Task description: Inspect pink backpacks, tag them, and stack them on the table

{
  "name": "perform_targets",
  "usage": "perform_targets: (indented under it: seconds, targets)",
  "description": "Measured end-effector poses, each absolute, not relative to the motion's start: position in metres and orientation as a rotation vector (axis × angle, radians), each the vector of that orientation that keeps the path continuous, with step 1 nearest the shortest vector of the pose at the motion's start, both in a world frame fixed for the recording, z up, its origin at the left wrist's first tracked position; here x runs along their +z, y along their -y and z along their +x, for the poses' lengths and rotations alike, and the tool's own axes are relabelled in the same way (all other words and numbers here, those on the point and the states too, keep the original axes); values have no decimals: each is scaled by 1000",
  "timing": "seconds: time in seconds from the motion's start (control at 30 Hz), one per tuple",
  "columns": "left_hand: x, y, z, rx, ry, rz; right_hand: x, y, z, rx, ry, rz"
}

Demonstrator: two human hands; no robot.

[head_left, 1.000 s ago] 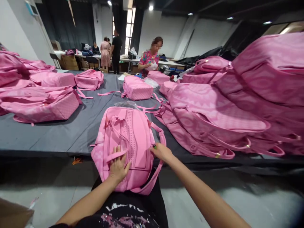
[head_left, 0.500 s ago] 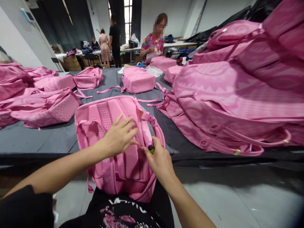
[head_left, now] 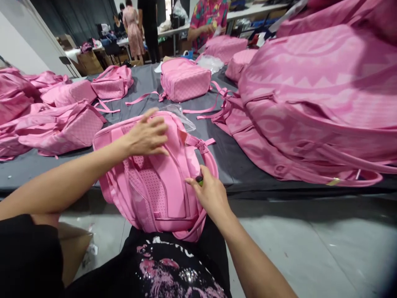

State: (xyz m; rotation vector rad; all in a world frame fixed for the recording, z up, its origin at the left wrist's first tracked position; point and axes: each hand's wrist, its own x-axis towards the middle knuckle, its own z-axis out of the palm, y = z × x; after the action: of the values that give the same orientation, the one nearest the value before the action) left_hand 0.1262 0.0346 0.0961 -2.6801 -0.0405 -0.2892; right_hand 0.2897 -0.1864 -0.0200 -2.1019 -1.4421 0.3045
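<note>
A pink backpack (head_left: 173,178) leans between my lap and the table edge, its padded back panel and straps facing me. My left hand (head_left: 148,134) lies over the upper part of that panel, fingers apart and touching it. At the bag's right side is my right hand (head_left: 211,192), closed around a small green tool with a black end (head_left: 199,180); most of the tool is hidden in the palm, so its kind does not show. The right thumb and fingers rest near the side seam, beside the right shoulder strap (head_left: 209,161).
Clear plastic (head_left: 180,116) lies just behind the bag on the dark-covered table (head_left: 124,111). A large heap of pink backpacks (head_left: 310,107) rises at right. Several more backpacks (head_left: 62,128) lie at left. Another backpack (head_left: 186,80) stands mid-table. A person in a patterned shirt (head_left: 209,20) works across it.
My left hand has moved up and left across the back panel. The backpack has tilted slightly, and clear plastic now shows behind it. My right hand keeps its grip. The view has dipped downward.
</note>
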Motion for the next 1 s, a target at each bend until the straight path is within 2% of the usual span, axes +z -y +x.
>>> perform_targets:
  seconds: [0.13,0.33,0.5,0.63,0.7,0.83,1.0]
  targets:
    - [97,-37,121,-467,313,-2644,-24,177,295,373,1432,-2180]
    - [57,15,147,-218,51,-2792,-27,173,304,600,1338,-2233]
    - [30,15,158,-291,233,-2932,-15,195,319,494,978,-2016]
    - [17,10,161,-434,270,-3079,-7,206,326,865,822,-1757]
    - [14,12,161,-443,262,-3084,-8,204,325,925,728,-1600]
    - [9,19,161,-383,256,-2993,-14,191,315,837,692,-1501]
    - [-5,19,159,-593,162,-3062,-25,172,298,603,596,-1582]
